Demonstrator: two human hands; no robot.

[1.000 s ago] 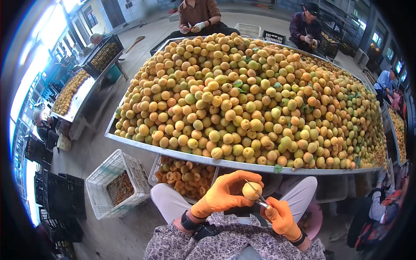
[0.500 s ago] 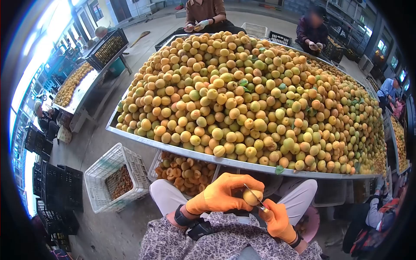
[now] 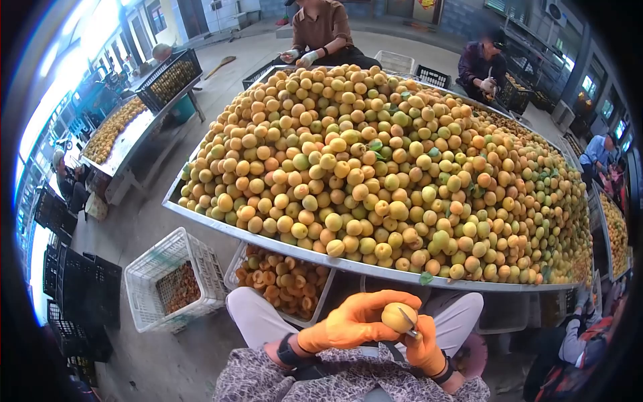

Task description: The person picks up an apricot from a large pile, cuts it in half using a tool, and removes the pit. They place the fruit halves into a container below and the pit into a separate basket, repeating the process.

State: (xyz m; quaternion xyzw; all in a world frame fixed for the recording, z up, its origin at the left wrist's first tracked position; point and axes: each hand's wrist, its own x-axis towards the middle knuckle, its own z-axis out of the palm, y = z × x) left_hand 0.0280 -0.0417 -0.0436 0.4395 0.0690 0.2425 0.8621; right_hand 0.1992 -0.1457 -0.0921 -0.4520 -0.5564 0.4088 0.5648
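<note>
My left hand (image 3: 355, 323), in an orange glove, grips a yellow apricot (image 3: 394, 319) between thumb and fingers above my lap. My right hand (image 3: 426, 345), gloved the same way, closes around the handle of a small knife (image 3: 407, 317). Its blade lies against the apricot's right side; how deep it cuts cannot be made out. In front of both hands, a large heap of apricots (image 3: 355, 174) fills a metal-rimmed table (image 3: 268, 242).
Below the table edge stands a crate of halved apricots (image 3: 284, 281). A white plastic crate (image 3: 137, 295) with brownish contents is on the floor at left, near stacked black crates (image 3: 87, 288). A pink basin (image 3: 475, 355) sits by my right leg. Several people work around.
The view has tilted slightly upward. In both frames the hands keep the apricot and knife together; the apricot has turned a little, and the blade now sits nearer its right side.
</note>
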